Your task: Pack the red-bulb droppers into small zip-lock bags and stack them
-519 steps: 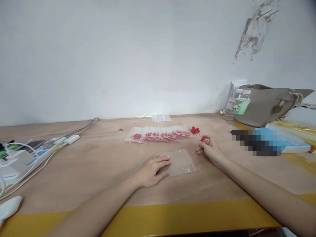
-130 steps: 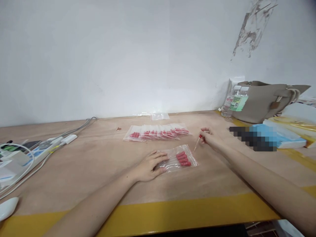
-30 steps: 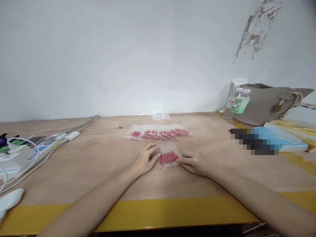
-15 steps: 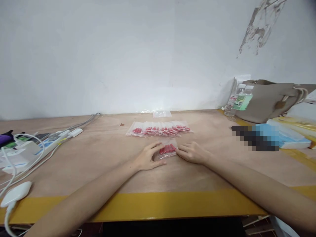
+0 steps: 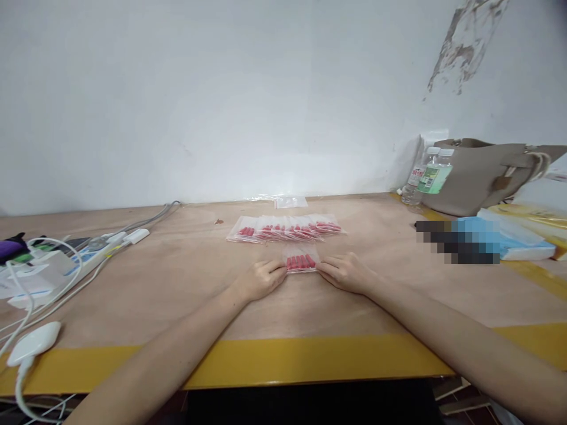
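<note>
A small clear plastic bag (image 5: 301,261) with several red stick-like pieces inside lies on the table between my hands. My left hand (image 5: 262,280) pinches its near left edge, fingers pressed together. At the opposite edge, my right hand (image 5: 343,272) grips the bag's near right corner in a closed pinch. Just beyond, a row of similar bags (image 5: 287,229) with red pieces lies overlapping, side by side. What the red pieces are is too small to tell.
A flat clear bag (image 5: 290,202) lies by the wall. To the left are a power strip (image 5: 91,255), white chargers and cables, and a white puck-shaped device (image 5: 35,343). On the right stand two bottles (image 5: 436,174), a grey-beige bag (image 5: 476,177) and a blue-white packet (image 5: 527,247).
My left hand, which had its fingers spread over the bag's left side, has closed on its near left edge. The bag now lies straighter and its near edge looks narrower.
</note>
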`<move>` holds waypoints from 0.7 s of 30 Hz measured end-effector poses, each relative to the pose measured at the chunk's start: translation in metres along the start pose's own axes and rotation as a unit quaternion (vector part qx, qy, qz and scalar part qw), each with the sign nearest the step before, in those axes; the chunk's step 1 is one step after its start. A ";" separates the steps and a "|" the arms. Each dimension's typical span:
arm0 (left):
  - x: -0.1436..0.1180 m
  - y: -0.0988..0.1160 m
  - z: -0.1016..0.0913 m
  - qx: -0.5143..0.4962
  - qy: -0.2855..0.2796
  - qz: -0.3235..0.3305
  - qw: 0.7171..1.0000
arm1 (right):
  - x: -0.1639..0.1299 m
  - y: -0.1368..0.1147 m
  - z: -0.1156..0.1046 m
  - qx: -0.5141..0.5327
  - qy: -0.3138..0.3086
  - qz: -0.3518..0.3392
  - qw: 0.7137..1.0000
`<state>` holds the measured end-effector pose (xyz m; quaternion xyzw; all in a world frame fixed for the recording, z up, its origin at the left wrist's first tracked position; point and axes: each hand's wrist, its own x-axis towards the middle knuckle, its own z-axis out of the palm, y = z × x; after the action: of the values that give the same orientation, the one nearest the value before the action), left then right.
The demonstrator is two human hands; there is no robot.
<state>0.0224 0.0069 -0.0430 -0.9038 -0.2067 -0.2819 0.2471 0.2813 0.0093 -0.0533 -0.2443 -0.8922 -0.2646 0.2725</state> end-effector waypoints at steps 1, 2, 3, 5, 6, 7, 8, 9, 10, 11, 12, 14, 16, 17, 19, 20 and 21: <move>0.000 0.000 0.000 0.010 -0.002 0.009 1.000 | 0.000 0.000 0.000 -0.001 -0.001 0.000 1.000; 0.000 0.000 0.001 0.018 -0.003 0.015 1.000 | -0.001 0.001 0.000 -0.003 -0.001 0.000 1.000; 0.000 -0.001 0.001 0.026 -0.005 0.019 0.999 | -0.001 0.002 0.000 -0.006 0.001 -0.001 1.000; 0.000 -0.001 0.000 0.042 -0.009 0.023 0.999 | -0.003 0.003 0.000 -0.012 0.004 -0.004 1.000; 0.000 -0.001 0.000 0.049 -0.012 0.025 0.998 | -0.003 0.004 0.000 -0.013 0.004 -0.007 1.000; 0.001 -0.001 0.000 0.054 -0.015 0.027 0.998 | -0.003 0.004 0.000 -0.015 0.003 -0.010 1.000; 0.001 -0.001 -0.001 0.058 -0.019 0.028 0.998 | -0.003 0.005 0.000 -0.017 0.000 -0.012 1.000; 0.002 -0.001 -0.001 0.062 -0.023 0.031 0.997 | -0.003 0.005 -0.001 -0.020 -0.005 -0.013 1.000; 0.002 -0.001 -0.001 0.064 -0.027 0.034 0.997 | -0.003 0.005 -0.001 -0.022 -0.011 -0.013 1.000; 0.003 -0.001 -0.001 0.067 -0.031 0.038 0.997 | -0.002 0.005 -0.002 -0.026 -0.015 -0.014 0.999; 0.003 -0.001 -0.002 0.069 -0.033 0.043 0.996 | -0.002 0.005 -0.002 -0.029 -0.018 -0.014 0.999; 0.004 -0.001 -0.002 0.073 -0.030 0.049 0.996 | 0.000 0.005 -0.004 -0.035 -0.018 -0.011 0.999; 0.004 -0.001 -0.002 0.072 -0.021 0.048 0.996 | 0.002 0.002 -0.005 -0.039 -0.006 -0.005 0.999; 0.004 0.000 -0.002 0.070 -0.017 0.045 0.996 | 0.004 0.001 -0.005 -0.040 0.002 -0.003 0.999; 0.005 0.000 -0.002 0.064 -0.013 0.040 0.997 | 0.010 -0.005 -0.004 -0.042 0.018 -0.009 0.999; 0.005 0.001 -0.001 0.060 -0.011 0.038 0.997 | 0.014 -0.009 -0.003 -0.043 0.023 -0.020 0.999; 0.006 0.001 -0.001 0.055 -0.008 0.036 0.998 | 0.019 -0.014 -0.002 -0.047 0.026 -0.033 0.998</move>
<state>0.0268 0.0068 -0.0388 -0.8978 -0.1911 -0.2537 0.3052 0.2603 0.0035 -0.0449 -0.2198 -0.8790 -0.3214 0.2752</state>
